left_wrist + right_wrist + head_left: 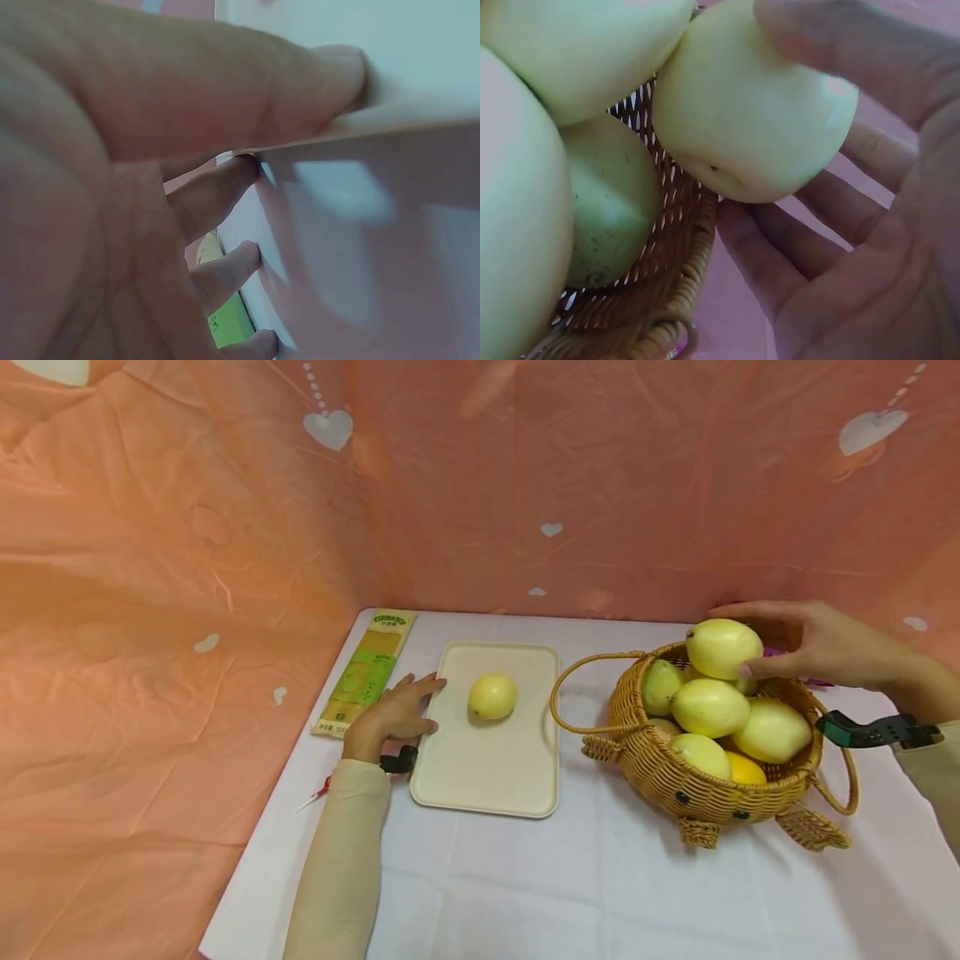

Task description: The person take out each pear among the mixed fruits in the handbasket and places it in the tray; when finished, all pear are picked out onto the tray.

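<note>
In the head view my left hand [399,710] rests at the left edge of a beige tray [487,777], fingers spread and thumb over its rim. The left wrist view shows the thumb [300,90] lying along that rim. One pale yellow fruit [492,697] sits on the tray. My right hand [813,643] grips a pale yellow-green fruit [723,649] at the top of a wicker basket [652,777]. Its dimpled end shows in the right wrist view, with the thumb on one side and fingers on the other. Several similar fruits [711,707] fill the basket.
A yellow-green packet [367,672] lies left of the tray. A red-handled tool [322,789] is partly hidden by the left forearm. The basket's handle [555,697] arches out toward the tray. Something purple [813,682] shows behind the basket. An orange cloth [465,485] hangs behind the table.
</note>
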### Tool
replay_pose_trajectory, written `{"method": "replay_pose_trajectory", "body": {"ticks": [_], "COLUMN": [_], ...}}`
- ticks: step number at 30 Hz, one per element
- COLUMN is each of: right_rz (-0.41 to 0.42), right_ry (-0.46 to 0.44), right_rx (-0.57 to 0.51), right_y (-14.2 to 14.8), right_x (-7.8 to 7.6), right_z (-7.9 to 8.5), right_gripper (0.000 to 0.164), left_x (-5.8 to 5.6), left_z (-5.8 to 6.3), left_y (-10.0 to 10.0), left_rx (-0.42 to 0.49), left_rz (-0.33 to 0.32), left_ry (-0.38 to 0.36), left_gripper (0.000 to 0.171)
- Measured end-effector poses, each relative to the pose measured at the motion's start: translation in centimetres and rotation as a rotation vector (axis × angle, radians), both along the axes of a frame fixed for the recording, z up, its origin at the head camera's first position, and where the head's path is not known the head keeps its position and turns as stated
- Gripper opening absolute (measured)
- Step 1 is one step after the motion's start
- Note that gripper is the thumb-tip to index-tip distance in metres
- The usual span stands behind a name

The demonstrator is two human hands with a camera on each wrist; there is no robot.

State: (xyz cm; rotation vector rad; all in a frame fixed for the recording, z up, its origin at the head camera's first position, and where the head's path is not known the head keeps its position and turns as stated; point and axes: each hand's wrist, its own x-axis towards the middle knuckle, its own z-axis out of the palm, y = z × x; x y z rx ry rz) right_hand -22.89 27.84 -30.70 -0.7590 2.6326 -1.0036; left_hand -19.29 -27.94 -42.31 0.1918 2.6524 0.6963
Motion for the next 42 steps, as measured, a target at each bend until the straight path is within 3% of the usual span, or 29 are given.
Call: {"method": "replay_pose_trajectory", "body": {"ticks": [6, 12, 21, 27, 30, 36, 42], "right_rz": [-0.082, -0.175, -0.123, 0.005, 0.003, -0.009, -0.037], "right_ry": [0.069, 0.145, 0.209, 0.137, 0.088, 0.021, -0.024], "right_rx": [0.031, -0.032, -0.351, -0.692, -0.769, -0.788, -0.666], "right_y": [0.0, 0.5, -0.5, -1.7, -2.7, -5.5, -9.3], "right_x": [0.7, 2.3, 6.6, 9.4, 10.5, 12.0, 12.5], "right_z": [0.1, 0.5, 0.7, -0.1, -0.6, -0.9, -0.4], "right_gripper": [0.073, 0.078, 0.081, 0.081, 0.082, 0.085, 0.086], "left_x": [0.2, 0.3, 0.0, 0.0, 0.1, 0.2, 0.2], "left_z": [0.1, 0.2, -0.1, -0.1, 0.0, 0.2, 0.2], "left_y": [0.0, 0.1, 0.0, -0.1, -0.2, -0.1, 0.0], "left_rx": [-0.011, -0.005, -0.012, -0.012, -0.013, -0.004, 0.004], "left_rz": [-0.016, -0.015, -0.013, -0.017, -0.013, -0.018, -0.02], "left_ry": [0.008, 0.012, 0.005, 0.006, 0.005, 0.017, 0.021], "left_gripper": [0.083, 0.083, 0.083, 0.083, 0.083, 0.083, 0.082]}}
